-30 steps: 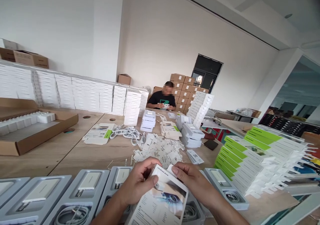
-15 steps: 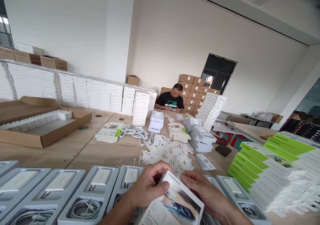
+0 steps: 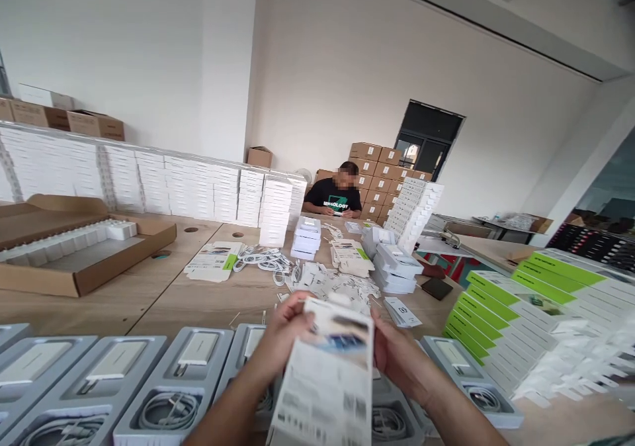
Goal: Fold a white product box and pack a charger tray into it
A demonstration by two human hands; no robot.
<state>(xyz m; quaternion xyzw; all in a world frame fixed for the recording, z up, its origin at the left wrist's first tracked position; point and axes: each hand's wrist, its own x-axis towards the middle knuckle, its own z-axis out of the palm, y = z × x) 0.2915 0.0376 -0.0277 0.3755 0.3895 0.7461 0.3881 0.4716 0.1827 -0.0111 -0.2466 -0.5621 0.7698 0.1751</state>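
Between my two hands is a white printed charger box (image 3: 327, 373), its long printed face toward me and a small flap sticking out at its far end. My left hand (image 3: 288, 333) grips the upper left edge, thumb on the printed face. The right hand (image 3: 394, 350) holds the upper right edge, its fingers partly hidden behind the box. Beneath and beside them stands a row of grey trays (image 3: 163, 347), each with a white charger (image 3: 196, 348) and a coiled cable (image 3: 169, 411).
Loose white paper pieces (image 3: 322, 277), cables (image 3: 262, 259) and flattened boxes (image 3: 213, 261) lie ahead. Green-and-white boxes (image 3: 481, 327) are stacked at right. An open carton (image 3: 124, 254) sits at left, before a wall of white boxes (image 3: 188, 188). A co-worker (image 3: 337, 194) sits across the table.
The box has turned more upright, so its long printed back now faces me. My left hand has shifted slightly left and up along with it. The whole view has moved slightly.
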